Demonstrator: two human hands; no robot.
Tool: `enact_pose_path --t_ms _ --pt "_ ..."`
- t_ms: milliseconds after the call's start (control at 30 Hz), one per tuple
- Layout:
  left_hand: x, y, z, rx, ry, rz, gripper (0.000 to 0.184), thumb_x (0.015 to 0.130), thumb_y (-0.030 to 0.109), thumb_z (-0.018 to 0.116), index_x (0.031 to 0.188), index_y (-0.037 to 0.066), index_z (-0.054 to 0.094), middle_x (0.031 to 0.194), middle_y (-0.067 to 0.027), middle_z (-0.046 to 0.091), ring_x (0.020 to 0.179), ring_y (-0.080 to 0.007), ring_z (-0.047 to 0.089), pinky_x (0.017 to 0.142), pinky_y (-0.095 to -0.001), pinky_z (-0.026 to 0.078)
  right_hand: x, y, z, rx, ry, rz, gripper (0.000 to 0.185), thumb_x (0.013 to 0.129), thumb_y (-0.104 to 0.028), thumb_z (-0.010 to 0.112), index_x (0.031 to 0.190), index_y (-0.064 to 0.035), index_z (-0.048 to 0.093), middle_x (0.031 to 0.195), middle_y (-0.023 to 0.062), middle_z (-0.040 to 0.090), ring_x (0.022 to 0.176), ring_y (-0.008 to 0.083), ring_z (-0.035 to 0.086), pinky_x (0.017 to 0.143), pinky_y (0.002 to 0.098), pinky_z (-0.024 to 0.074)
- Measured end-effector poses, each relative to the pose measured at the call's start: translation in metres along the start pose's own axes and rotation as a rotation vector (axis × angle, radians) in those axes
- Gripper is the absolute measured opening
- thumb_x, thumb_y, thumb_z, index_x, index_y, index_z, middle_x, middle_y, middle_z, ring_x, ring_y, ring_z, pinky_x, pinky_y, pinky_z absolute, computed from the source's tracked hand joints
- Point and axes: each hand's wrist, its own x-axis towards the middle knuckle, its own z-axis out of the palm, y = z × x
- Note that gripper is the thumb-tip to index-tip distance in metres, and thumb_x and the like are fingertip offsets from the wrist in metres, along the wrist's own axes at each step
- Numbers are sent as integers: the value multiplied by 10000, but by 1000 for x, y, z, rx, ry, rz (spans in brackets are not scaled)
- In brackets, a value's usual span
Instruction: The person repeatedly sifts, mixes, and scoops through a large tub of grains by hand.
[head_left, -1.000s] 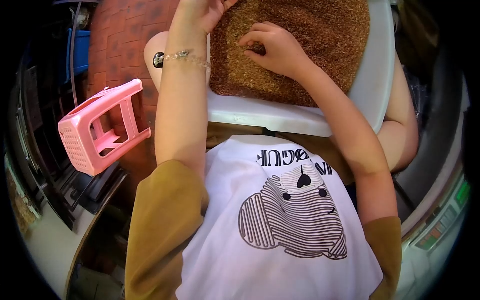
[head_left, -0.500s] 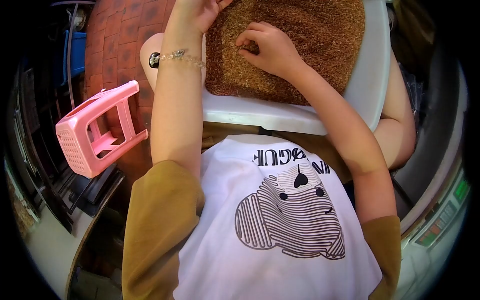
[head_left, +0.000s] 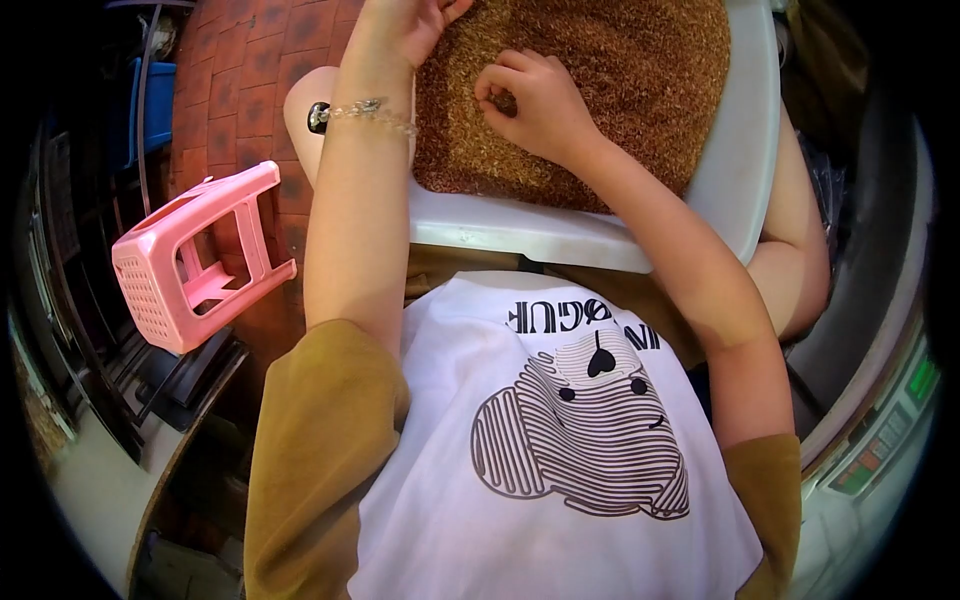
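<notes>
My right hand (head_left: 545,108) is above a broad heap of dried, shredded brown plant material (head_left: 620,90). Its fingers and thumb curl together in a ring, with a small dark bit between them that I cannot make out. My left hand (head_left: 418,28) is at the top edge of the view, over the heap's left side. The frame cuts off most of its fingers; one digit sticks out to the right. The heap lies in a white plastic tray (head_left: 530,228), which rests across my lap.
On the left, a pink plastic stool (head_left: 150,290) lies tipped on its side on red floor tiles (head_left: 228,75). A blue bin (head_left: 155,110) and dark metal frames stand beyond it. At the right are a dark panel and a clear plastic bag (head_left: 830,190).
My right hand has shifted slightly, and its fingers are curled more tightly together, with a dark bit showing between them. My left hand has moved slightly right and down.
</notes>
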Motion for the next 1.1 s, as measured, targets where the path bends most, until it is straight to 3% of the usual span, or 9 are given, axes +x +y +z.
enact_pose_path --t_ms 333,467,500,533,567,667,800,967,1100 --pt "2 -2 -1 84 23 25 220 843 223 506 994 84 587 908 -42 626 821 -138 570 728 -254 423 2 20 -18 45 -73 194 129 712 -143 615 807 -61 590 772 88 608 757 242 599 702 352 478" --pt "13 -14 -1 706 130 233 254 852 237 488 960 31 590 903 -141 625 827 -252 580 755 -349 441 -9 58 -44 250 -141 455 103 797 -123 611 861 -49 580 785 2 593 746 84 543 694 244 447" --pt "18 -25 -9 1004 152 401 270 855 241 483 956 13 586 909 -173 617 843 -293 578 770 -378 443 -10 64 -52 229 -96 432 95 802 -117 618 858 -56 572 780 -11 587 749 89 549 702 241 448" --pt "25 -37 -16 1299 170 573 287 857 246 478 952 -5 582 915 -206 609 860 -334 576 786 -406 444 -12 77 -55 177 -53 421 237 769 -254 617 930 -81 634 875 77 657 784 212 615 736 334 484" --pt "30 -45 -29 1757 -81 716 340 866 262 466 969 -48 559 959 -283 565 926 -422 540 839 -457 428 -5 65 -66 186 28 494 190 762 -161 615 916 -52 632 814 89 646 727 186 603 679 304 477" --pt "-5 -39 5 1575 179 515 333 863 260 467 955 -43 568 992 -289 548 968 -423 535 835 -459 441 3 66 -82 134 250 582 153 755 -85 612 896 -29 629 760 105 637 692 181 603 638 289 476" --pt "-2 -51 3 1646 158 559 342 869 267 456 982 -40 555 1033 -290 531 959 -427 538 827 -469 444 -5 77 -107 -271 341 719 161 762 -134 606 894 -45 632 769 93 651 740 237 623 677 335 485" --pt "-6 -52 9 2038 -205 560 381 881 294 438 1066 -28 520 1059 -270 537 954 -451 532 832 -492 436 -20 102 -122 -114 49 861 300 804 -245 590 1045 -69 629 1023 149 634 970 264 588 846 341 447" --pt "-5 -71 15 1845 -60 478 406 894 331 415 1107 1 517 1041 -249 568 968 -440 532 844 -482 434 -19 104 -107 117 -139 917 393 877 -325 508 1104 -18 599 1107 143 607 1042 244 552 911 329 403"
